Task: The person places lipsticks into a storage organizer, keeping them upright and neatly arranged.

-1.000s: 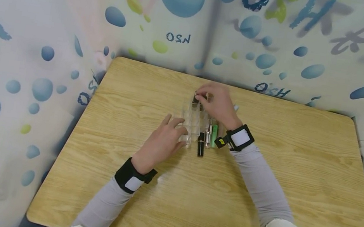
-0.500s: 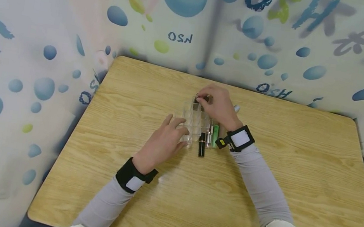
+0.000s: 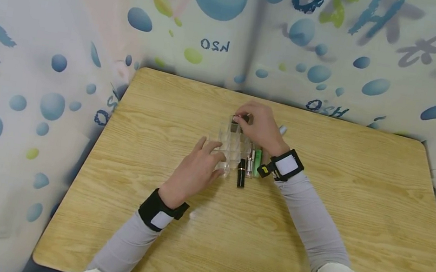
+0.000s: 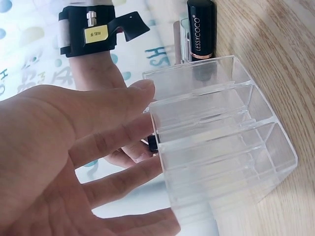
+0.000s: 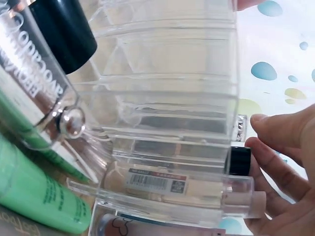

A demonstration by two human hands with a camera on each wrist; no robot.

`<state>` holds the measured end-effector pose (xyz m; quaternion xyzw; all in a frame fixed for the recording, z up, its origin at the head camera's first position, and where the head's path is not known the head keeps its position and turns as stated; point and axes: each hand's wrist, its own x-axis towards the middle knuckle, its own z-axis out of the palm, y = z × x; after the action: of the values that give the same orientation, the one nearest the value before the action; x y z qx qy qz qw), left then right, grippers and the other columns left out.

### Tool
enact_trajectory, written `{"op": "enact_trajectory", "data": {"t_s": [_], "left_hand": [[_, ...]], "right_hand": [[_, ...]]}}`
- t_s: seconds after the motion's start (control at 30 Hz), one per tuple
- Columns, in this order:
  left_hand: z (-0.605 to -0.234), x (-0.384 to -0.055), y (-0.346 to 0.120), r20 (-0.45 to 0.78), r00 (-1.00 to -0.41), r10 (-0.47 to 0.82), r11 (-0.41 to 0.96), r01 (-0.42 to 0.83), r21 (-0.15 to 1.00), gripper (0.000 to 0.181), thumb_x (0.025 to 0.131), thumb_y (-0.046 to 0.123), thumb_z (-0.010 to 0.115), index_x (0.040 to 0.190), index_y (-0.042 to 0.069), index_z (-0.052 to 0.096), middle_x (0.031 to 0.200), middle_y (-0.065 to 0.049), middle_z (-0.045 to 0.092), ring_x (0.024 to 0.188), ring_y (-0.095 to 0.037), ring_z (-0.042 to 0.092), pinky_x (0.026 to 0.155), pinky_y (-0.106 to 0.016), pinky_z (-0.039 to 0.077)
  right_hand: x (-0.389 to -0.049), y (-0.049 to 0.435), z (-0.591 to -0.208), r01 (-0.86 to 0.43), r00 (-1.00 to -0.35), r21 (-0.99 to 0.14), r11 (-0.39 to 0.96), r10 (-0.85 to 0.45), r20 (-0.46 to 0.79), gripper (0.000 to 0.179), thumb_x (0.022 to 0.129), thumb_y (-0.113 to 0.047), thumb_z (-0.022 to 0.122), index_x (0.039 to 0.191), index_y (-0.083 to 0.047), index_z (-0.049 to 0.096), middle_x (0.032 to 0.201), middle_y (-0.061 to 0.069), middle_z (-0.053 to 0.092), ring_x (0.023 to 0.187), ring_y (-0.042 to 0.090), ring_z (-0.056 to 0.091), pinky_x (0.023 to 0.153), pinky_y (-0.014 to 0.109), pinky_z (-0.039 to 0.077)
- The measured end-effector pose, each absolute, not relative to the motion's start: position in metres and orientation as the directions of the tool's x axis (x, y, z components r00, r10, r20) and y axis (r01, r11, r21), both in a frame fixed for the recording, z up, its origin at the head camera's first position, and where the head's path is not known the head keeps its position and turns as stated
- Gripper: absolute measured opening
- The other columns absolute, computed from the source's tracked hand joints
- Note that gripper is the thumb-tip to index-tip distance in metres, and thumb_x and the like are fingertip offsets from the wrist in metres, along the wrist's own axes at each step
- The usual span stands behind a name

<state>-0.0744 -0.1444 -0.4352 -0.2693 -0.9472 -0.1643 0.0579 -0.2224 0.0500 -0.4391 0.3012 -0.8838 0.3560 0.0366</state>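
Observation:
A clear plastic organizer (image 3: 234, 143) with several compartments stands on the table. My left hand (image 3: 193, 170) touches its near left side, thumb (image 4: 142, 91) at an upper corner and fingers spread along the wall. Over its far end is my right hand (image 3: 261, 123). In the right wrist view, the right thumb and index fingertips are just above the sparkling silver top (image 5: 241, 128) of a dark cosmetic tube in a compartment, with a small gap visible. Beside it, a black-capped tube (image 5: 239, 161) lies close to the index finger. A barcode-labelled tube (image 5: 157, 182) stands in another compartment.
Outside the organizer lie a black lipstick tube (image 3: 241, 173), a clear "avocado" tube (image 5: 44, 73) and a green tube (image 3: 257, 162). A pale item (image 3: 282, 130) shows beyond my right hand. The wooden table (image 3: 336, 219) meets a patterned wall (image 3: 220, 61) at the back.
The dark tube under my right fingers has gone down into its compartment, and the right fingertips have lowered slightly with it. My left hand stays in place on the organizer.

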Motion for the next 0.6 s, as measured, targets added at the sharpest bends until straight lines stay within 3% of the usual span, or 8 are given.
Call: {"op": "enact_trajectory", "data": {"t_s": [0.27,0.4,0.6], "left_hand": [[-0.435,-0.076,-0.142,0.167,-0.855,0.492,0.799,0.519,0.304,0.026,0.089,0.021,0.080,0.107,0.004,0.076,0.126,-0.019,0.070,0.134,-0.034,0.055,0.121,-0.058,0.030],[-0.434,-0.076,-0.142,0.156,-0.859,0.488,0.798,0.511,0.319,0.026,0.089,0.020,0.080,0.108,0.002,0.077,0.127,-0.020,0.070,0.134,-0.035,0.055,0.122,-0.058,0.029],[-0.432,-0.077,-0.143,0.158,-0.857,0.490,0.801,0.514,0.305,0.026,0.090,0.022,0.080,0.108,0.004,0.077,0.129,-0.020,0.069,0.133,-0.034,0.056,0.122,-0.057,0.030]], "right_hand": [[-0.216,0.061,-0.428,-0.562,-0.815,-0.624,0.543,-0.493,0.305,0.016,0.097,-0.016,0.069,0.104,-0.006,0.081,0.103,0.004,0.076,0.090,0.016,0.068,0.081,0.041,0.056],[-0.207,0.067,-0.420,-0.591,-0.797,-0.620,0.516,-0.492,0.349,0.017,0.097,-0.013,0.068,0.103,-0.004,0.081,0.103,0.005,0.077,0.086,0.016,0.067,0.075,0.039,0.055],[-0.177,0.079,-0.418,-0.627,-0.774,-0.595,0.502,-0.491,0.401,0.015,0.098,-0.017,0.069,0.097,-0.007,0.080,0.091,0.003,0.072,0.077,0.013,0.062,0.066,0.033,0.051]]}}
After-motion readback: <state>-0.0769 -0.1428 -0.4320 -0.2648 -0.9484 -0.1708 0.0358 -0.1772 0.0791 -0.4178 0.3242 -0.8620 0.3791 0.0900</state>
